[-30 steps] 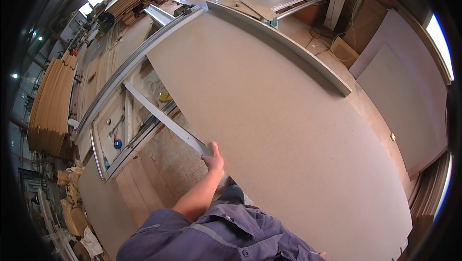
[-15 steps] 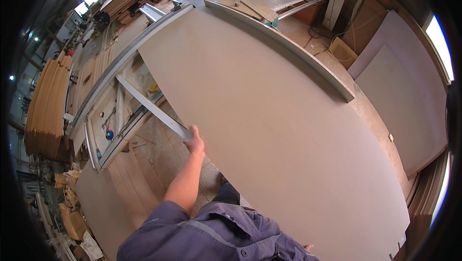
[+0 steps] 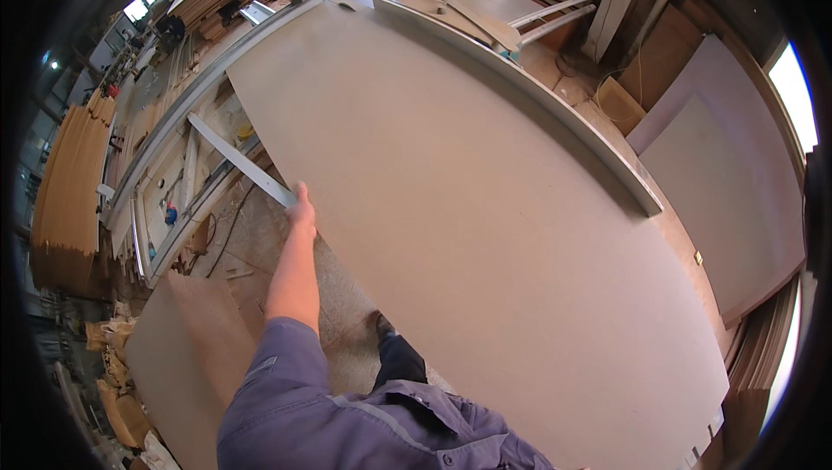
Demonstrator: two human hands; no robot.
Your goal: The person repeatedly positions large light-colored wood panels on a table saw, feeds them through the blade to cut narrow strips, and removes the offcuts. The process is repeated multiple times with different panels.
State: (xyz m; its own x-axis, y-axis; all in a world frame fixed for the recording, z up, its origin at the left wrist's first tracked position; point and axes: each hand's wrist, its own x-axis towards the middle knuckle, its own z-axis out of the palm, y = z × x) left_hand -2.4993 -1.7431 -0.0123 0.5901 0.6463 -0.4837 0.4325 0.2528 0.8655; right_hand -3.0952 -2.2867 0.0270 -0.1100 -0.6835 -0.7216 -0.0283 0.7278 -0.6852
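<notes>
A large grey-beige panel (image 3: 451,236) lies flat on a saw-like bench, spreading across the middle of the view. My left hand (image 3: 301,212) is closed on its left edge, with the thumb on top and the other fingers hidden beneath. Beside that hand ends a flat metal bar (image 3: 241,159), which slants from the bench's long rail (image 3: 204,80). Along the panel's far right side runs a straight metal fence (image 3: 537,106). My right hand is out of sight.
An open metal frame (image 3: 186,210) stands left of the panel, near a stack of brown boards (image 3: 74,184). Lower left lies another large board (image 3: 165,366). Big sheets (image 3: 698,184) lean at the right wall. A wooden piece with a rod (image 3: 468,19) sits beyond the fence.
The panel has slid forward along the fence, and my left hand has gone forward with it, the arm stretching out. My right hand's fingertips have left the lower edge of the view.
</notes>
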